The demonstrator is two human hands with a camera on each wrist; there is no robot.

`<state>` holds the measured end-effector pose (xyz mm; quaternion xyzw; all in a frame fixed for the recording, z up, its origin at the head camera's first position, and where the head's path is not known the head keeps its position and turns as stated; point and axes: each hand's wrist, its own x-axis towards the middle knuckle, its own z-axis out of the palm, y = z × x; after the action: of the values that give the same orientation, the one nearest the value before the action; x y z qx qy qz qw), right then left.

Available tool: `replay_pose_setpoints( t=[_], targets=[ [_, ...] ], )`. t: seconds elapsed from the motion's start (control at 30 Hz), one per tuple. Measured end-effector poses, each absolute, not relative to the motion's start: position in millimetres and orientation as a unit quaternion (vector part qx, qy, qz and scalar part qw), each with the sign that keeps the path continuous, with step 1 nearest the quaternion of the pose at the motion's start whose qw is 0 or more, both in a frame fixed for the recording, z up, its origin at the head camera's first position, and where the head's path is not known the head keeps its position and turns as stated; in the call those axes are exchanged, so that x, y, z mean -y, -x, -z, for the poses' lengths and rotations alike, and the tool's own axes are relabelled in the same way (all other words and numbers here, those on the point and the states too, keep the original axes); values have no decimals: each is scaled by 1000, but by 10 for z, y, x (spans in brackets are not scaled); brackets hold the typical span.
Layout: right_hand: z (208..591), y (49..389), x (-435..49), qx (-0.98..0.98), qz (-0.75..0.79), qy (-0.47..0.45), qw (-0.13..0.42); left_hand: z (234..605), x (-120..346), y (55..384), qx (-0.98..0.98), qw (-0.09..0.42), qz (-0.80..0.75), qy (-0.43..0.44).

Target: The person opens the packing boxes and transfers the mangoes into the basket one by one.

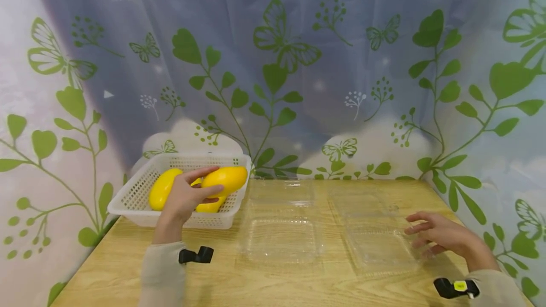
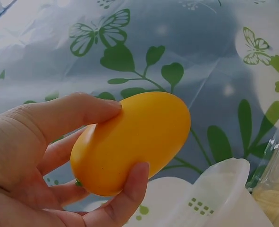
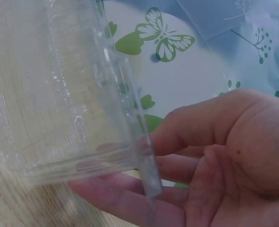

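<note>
A yellow mango (image 2: 134, 139) is held by my left hand (image 1: 184, 198), thumb and fingers spread around its sides. In the head view it is over the right side of a white perforated basket (image 1: 132, 198), where other yellow mangoes (image 1: 163, 189) lie. On the right, my right hand (image 1: 441, 235) is at the right edge of an open clear plastic clamshell container (image 1: 379, 250). Its fingers (image 3: 115, 198) are loosely extended along the container's rim, partly seen through the plastic in the right wrist view.
A second clear clamshell container (image 1: 281, 240) lies open between the basket and the right container. All stand on a wood-grain table (image 1: 290, 283). Behind hangs a curtain (image 1: 298, 122) printed with green leaves and butterflies.
</note>
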<state>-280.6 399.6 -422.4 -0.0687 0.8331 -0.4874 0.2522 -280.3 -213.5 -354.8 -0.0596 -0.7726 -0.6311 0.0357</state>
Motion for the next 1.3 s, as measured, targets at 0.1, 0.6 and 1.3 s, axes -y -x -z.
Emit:
replay_pose_setpoints(
  t=[0.1, 0.6, 1.3],
  targets=[
    [4222, 2801, -3990, -831, 490, 74, 253, 3560, 2132, 2838, 779, 29, 623, 66],
    [4239, 2809, -4003, -831, 489, 76, 255, 3414, 2279, 3236, 861, -13, 504, 68],
    [4228, 2800, -4012, -826, 496, 83, 256, 3020, 2377, 3475, 910, -36, 409, 61]
  ],
)
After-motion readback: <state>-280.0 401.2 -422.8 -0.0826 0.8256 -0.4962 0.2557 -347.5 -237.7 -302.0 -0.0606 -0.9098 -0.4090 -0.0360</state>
